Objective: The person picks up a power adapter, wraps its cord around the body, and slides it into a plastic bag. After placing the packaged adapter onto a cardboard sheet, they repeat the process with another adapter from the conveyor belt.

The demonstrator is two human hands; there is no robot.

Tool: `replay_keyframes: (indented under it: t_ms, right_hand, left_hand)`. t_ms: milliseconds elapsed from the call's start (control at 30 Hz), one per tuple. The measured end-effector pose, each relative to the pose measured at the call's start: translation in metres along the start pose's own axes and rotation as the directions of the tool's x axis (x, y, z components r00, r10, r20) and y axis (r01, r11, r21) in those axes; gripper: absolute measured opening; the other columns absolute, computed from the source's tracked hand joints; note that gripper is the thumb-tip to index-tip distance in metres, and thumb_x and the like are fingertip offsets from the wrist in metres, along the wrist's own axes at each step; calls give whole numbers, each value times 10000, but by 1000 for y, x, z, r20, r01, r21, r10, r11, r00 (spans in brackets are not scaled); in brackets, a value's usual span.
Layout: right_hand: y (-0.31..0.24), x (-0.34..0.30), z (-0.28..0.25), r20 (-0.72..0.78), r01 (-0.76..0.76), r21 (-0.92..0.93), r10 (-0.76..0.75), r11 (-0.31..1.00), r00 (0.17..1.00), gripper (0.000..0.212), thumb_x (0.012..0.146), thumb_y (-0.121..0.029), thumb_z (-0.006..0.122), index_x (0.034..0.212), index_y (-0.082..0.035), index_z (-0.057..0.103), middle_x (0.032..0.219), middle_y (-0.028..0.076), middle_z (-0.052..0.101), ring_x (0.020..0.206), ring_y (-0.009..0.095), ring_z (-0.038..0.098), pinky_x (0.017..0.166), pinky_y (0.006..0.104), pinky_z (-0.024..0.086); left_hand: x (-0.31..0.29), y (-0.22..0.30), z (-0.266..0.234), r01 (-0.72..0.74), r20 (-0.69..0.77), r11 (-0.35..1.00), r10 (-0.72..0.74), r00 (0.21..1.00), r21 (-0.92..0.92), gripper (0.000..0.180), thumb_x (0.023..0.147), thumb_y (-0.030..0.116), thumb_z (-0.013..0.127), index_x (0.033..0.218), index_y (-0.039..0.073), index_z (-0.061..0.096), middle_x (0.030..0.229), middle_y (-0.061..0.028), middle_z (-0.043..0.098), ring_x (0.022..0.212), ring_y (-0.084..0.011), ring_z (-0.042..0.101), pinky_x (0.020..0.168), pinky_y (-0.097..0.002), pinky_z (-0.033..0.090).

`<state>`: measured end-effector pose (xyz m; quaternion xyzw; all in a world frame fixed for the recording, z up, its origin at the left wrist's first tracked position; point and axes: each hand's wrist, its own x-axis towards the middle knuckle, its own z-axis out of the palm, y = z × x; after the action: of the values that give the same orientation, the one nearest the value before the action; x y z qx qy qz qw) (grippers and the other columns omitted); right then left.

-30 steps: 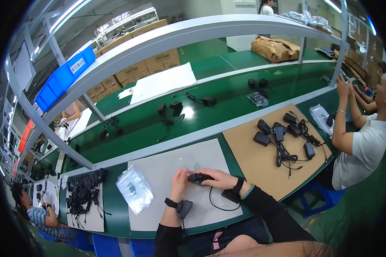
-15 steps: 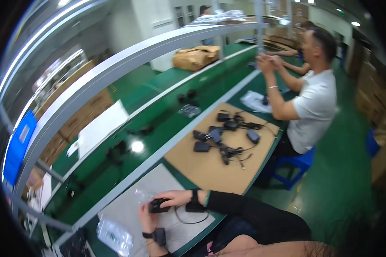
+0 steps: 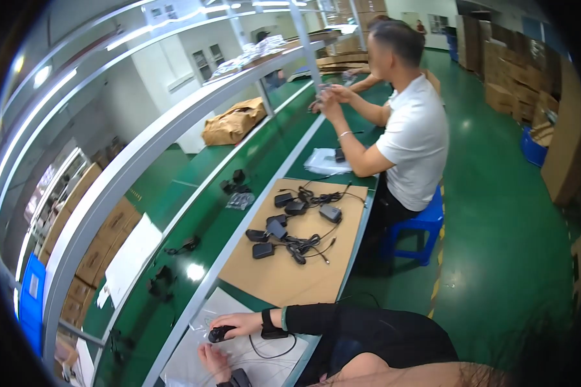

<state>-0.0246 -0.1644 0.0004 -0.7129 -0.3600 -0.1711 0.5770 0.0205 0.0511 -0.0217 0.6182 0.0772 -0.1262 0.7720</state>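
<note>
A black power adapter (image 3: 221,333) sits under the fingers of my right hand (image 3: 240,323), which grips it over a pale sheet (image 3: 274,353) on the bench. Just nearer to me, my left hand (image 3: 214,362) is apart from the adapter, its fingers loosely bent and seemingly holding nothing. Clear plastic (image 3: 203,320) lies beside the adapter. A thin dark cable (image 3: 271,356) loops over the sheet below my right wrist. Both wrists carry black strapped devices. Beyond, several black adapters with cables (image 3: 276,229) lie on a brown board (image 3: 252,278).
Along the bench runs a grey metal frame (image 3: 193,116). More adapters (image 3: 161,282) lie on the green surface beyond its lower rail. A co-worker in a white shirt (image 3: 414,129) sits on a blue stool (image 3: 419,226) at the right. Cardboard boxes (image 3: 513,90) stand farther back.
My view has turned to the right, so the scene sits farther left. My left hand has come away from the adapter, while my right hand keeps hold of it.
</note>
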Motion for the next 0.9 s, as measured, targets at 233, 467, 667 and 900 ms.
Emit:
replay_keyframes:
  t_ms: [233,467,667,900]
  right_hand:
    - [-7,9,8,99,-82,114,71,990,993,419,851,-120,558,1232,-4,430,1277,153,431,1199,290,407,1004,355,317]
    - [-21,9,11,222,-34,50,22,998,975,441,812,-42,541,1240,-25,436,1274,153,434,1192,303,419,1002,353,334]
    - [-20,12,13,147,-63,-118,80,991,986,446,766,1,557,1201,-13,462,1237,151,472,1164,321,445,980,367,362]
    - [-39,20,10,-348,-456,233,511,859,786,401,806,-50,545,1197,-2,469,1163,95,504,1025,193,516,930,311,385]
  left_hand:
    - [-31,24,14,-11,129,992,28,991,-127,177,886,270,469,1012,146,463,953,-8,519,813,-143,536,633,-326,467]
    - [30,-16,-20,125,240,883,-15,971,-452,254,888,324,478,1002,102,529,981,-49,559,925,-200,541,825,-389,429]
    - [6,0,-17,-52,28,892,73,997,-448,188,897,337,492,926,159,548,766,48,491,679,-107,485,607,-328,420]
    - [-15,25,16,-425,-197,834,510,837,353,152,895,156,502,997,52,544,724,3,525,607,-81,483,523,-232,400]
